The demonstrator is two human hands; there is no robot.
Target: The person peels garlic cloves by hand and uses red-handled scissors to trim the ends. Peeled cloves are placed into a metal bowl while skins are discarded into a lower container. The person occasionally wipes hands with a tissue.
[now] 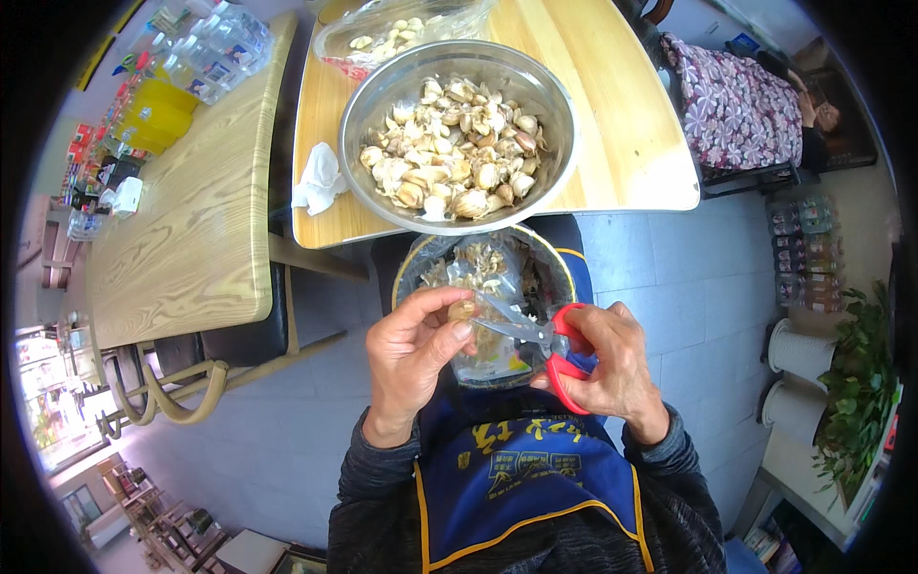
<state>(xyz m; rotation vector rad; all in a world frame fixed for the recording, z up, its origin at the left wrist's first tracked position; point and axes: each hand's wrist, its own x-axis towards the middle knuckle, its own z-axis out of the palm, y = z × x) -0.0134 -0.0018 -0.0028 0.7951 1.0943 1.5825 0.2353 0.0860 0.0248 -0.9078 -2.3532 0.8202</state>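
Between the thumb and forefinger of my left hand (419, 348) is a garlic clove (461, 310). My right hand (609, 359) grips red-handled scissors (523, 328), their blades parted and the tips close to the clove. Under both hands stands a lined waste bin (566, 276) with papery garlic skins (477, 262) and plastic film inside. Beyond it a stainless steel bowl (349, 165) heaped with unpeeled garlic cloves (459, 154) rests at the table's near edge. Behind the bowl, a clear plastic bag (459, 18) contains peeled cloves (401, 32).
A crumpled white tissue (319, 179) lies left of the bowl on the wooden table (624, 107). At left, another table (193, 215) carries bottles (208, 61). A person in a floral garment (742, 107) is at upper right. Potted greenery (860, 387) and shrink-wrapped bottles (803, 251) line the right side.
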